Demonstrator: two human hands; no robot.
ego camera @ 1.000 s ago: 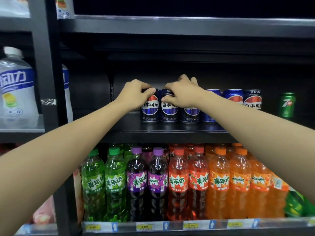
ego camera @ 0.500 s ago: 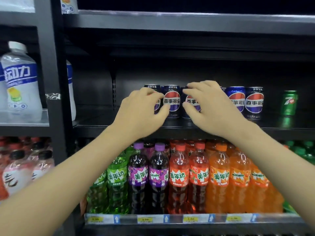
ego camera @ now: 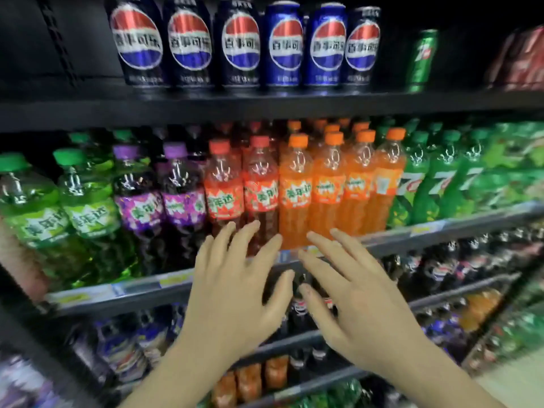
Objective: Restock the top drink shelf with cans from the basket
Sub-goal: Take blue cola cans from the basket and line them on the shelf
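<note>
A row of several Pepsi cans point(ego camera: 241, 45) stands on the black top shelf point(ego camera: 265, 106) at the top of the view, dark ones on the left and bright blue ones to the right. A single green 7up can point(ego camera: 422, 58) stands apart, further right on the same shelf. My left hand point(ego camera: 235, 287) and my right hand point(ego camera: 353, 293) hang side by side well below that shelf, in front of the lower bottle shelves. Both hands have spread, straight fingers and hold nothing. No basket is in view.
Under the cans stand green, purple, red and orange Mirinda bottles point(ego camera: 297, 184), with green 7up bottles point(ego camera: 435, 184) to the right. Lower shelves point(ego camera: 441, 295) hold dark cola bottles and more drinks. Red packs point(ego camera: 521, 60) sit at the top right. Pale floor point(ego camera: 518, 384) shows at the bottom right.
Both hands have let go of the Pepsi cans and dropped away from the top shelf to the lower shelves. The view has tilted down and closer.
</note>
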